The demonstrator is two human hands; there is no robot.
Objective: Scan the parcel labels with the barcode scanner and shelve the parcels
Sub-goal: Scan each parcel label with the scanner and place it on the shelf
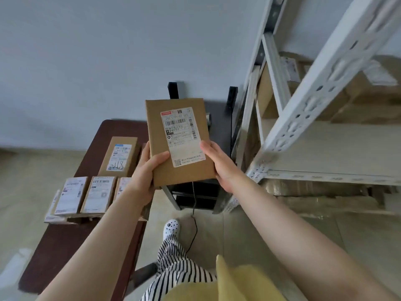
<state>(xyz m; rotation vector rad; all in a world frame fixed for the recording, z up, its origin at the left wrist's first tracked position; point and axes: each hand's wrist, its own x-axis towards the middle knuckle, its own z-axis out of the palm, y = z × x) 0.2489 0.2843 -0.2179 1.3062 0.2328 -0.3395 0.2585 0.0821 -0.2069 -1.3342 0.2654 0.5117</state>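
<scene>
Parcel (178,140), a flat rectangular box of plain brown cardboard, is hanging in mid-air above a black stand (195,196), its white printed label (182,136) facing up and its long axis running away from the person. Left hand (149,168) is gripping the near left edge, thumb curled over the top; right hand (219,164) is clasping the near right edge. Dark wooden table (65,246) at left is carrying more labelled boxes (98,194); white perforated-steel shelving (308,101) is standing at right, against a pale wall.

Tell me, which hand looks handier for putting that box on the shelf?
Probably the right hand: it holds the box on the side nearest the shelf; the left hand grips the far side.
</scene>
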